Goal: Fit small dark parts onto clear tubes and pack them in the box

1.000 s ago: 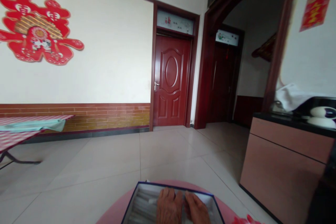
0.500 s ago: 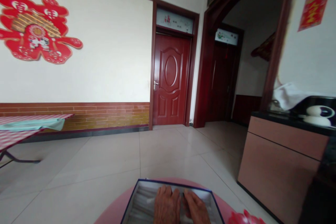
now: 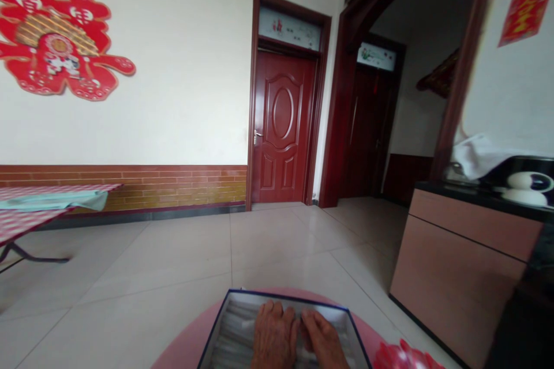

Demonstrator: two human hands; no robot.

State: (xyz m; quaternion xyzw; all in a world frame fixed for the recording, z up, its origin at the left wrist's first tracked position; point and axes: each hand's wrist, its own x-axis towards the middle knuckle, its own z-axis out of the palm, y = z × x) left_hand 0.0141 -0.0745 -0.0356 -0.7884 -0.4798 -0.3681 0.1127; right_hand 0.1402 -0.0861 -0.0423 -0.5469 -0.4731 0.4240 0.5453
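A shallow white box with a dark blue rim sits low in the view. Inside it, at the left, lie several long pale pieces in rows, seemingly in clear plastic; I cannot make out their kind. My left hand reaches into the middle of the box, back up, fingers bent downward and close together. Beside it on the right is my right hand, its fingers curled toward the left thumb. Both sets of fingertips meet near the box's far side. Whatever lies between them is too small or hidden to name.
Under the box is a round pink surface. A shiny red object lies at its right. A brown cabinet stands to the right, and a table with a checked cloth to the left. Beyond the tiled floor is a red door.
The camera view has tilted slightly, so the room sits a little higher in the picture. Both hands stay inside the box, with the right fingers shifted only slightly.
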